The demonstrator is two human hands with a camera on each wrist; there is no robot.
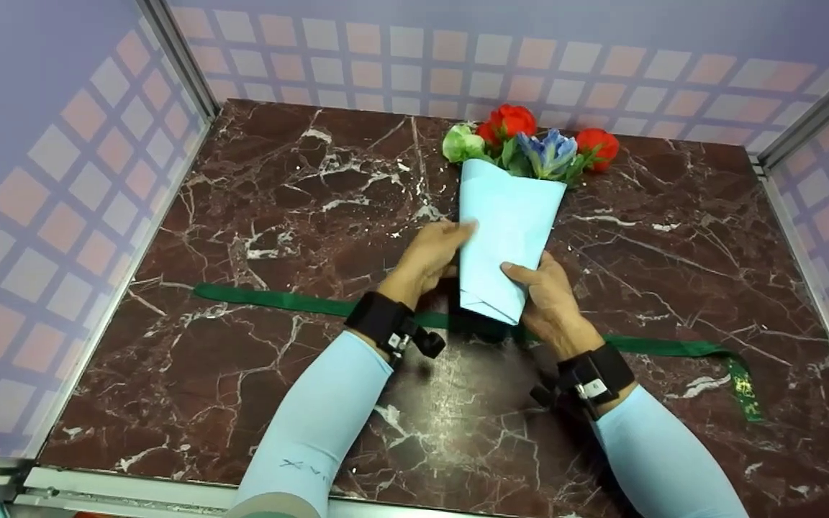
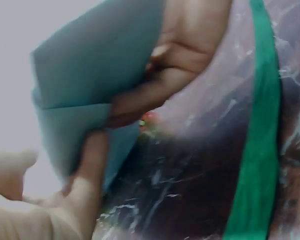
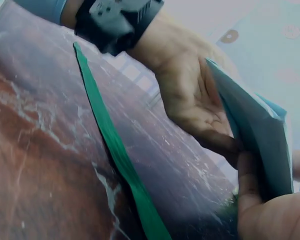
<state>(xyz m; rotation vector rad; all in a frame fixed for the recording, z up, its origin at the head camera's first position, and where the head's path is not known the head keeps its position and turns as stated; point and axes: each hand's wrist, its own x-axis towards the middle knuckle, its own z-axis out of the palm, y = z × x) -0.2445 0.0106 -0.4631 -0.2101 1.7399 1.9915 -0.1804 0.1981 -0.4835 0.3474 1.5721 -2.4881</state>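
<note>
A bouquet of red, blue and pale green flowers (image 1: 547, 152) stands out of the top of a light blue paper wrap (image 1: 504, 223). My left hand (image 1: 425, 255) holds the wrap's left side, thumb on the front and fingers behind. On the lower right side my right hand (image 1: 547, 295) grips it, thumb also across the front. Both wrist views show fingers of the two hands meeting at the back of the paper (image 2: 95, 60). The wrap's folded bottom end points toward me, lifted above the table.
A long green ribbon (image 1: 278, 298) lies across the dark red marbled table (image 1: 299, 216), passing beneath the bouquet. Its right end (image 1: 744, 388) bends toward me and carries gold print. Checkered panels (image 1: 386, 57) wall in the back and both sides.
</note>
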